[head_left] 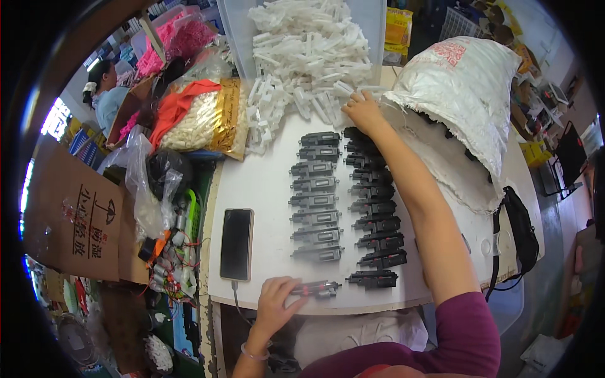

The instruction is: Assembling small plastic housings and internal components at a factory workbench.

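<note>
Near the front edge of the white table, my left hand (277,305) is closed on the left end of a dark plastic housing (320,289), which is slightly blurred. My right arm stretches far across the table. At its end, my right hand (365,113) has its fingers apart at the edge of a heap of translucent white plastic pieces (315,104); no piece shows plainly in its grasp. Between my arms lie two columns of similar housings: a left column (316,201) with greyish tops and a blacker right column (378,208), partly hidden at its far end by my right forearm.
A phone (237,244) with a cable lies on the left. The translucent pieces spill from a tilted plastic bin (377,38) at the back. A large white woven sack (466,88) stands open at right, beside a black strap (520,233). Cardboard boxes (75,214) and small motors crowd the left.
</note>
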`<state>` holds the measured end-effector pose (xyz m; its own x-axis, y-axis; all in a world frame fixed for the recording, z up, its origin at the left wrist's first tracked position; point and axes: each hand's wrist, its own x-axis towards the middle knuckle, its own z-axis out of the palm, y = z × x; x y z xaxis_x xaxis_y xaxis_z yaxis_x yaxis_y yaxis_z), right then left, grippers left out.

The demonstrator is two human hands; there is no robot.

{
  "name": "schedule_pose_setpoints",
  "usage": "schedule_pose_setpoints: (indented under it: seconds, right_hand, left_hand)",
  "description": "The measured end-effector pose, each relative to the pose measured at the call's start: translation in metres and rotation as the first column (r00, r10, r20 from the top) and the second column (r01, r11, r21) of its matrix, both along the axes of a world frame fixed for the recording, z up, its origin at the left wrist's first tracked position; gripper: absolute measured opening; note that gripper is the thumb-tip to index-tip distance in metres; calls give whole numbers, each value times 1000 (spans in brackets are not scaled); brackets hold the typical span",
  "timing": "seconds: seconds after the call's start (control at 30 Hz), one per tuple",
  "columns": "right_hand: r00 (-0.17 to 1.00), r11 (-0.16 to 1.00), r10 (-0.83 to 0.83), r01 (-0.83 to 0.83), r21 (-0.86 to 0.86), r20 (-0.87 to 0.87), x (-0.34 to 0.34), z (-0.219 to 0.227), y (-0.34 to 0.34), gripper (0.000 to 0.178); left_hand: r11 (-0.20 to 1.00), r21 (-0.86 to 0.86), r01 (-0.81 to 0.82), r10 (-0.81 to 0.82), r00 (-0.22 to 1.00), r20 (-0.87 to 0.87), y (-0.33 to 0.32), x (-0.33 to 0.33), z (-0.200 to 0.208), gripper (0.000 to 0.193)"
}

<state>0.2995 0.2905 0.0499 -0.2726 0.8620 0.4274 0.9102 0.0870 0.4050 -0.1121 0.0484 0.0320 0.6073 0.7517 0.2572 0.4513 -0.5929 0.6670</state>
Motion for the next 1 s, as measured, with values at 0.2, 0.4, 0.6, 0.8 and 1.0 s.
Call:
schedule_pose_setpoints:
  seconds: [0.2, 0.4, 0.6, 0.8, 1.0]
  right_hand:
    - [955, 988, 147, -128, 92, -257, -11, 26, -23, 18]
    - [-120, 836, -300, -510, -201, -946, -99, 95, -149, 42]
    - [151, 350, -640, -816, -461, -753, -157, 104, -281, 35]
    - [-136, 623, -595, -702, -347, -792, -180, 58, -343, 39]
    - [131, 879, -143, -439, -187, -981, -193, 36, -351, 31]
  left_hand:
    - [993, -120, -3, 21, 989, 149, -7, -9, -13, 44]
    - [984, -138, -112, 155, 923, 353, -17, -18, -7, 42]
    - [976, 189, 108, -157, 951, 268, -24, 9, 51, 75]
    - [986, 89, 139, -158, 952, 262, -37, 6, 40, 39]
    - [1000, 12, -7, 4, 971, 240, -31, 4, 28, 31]
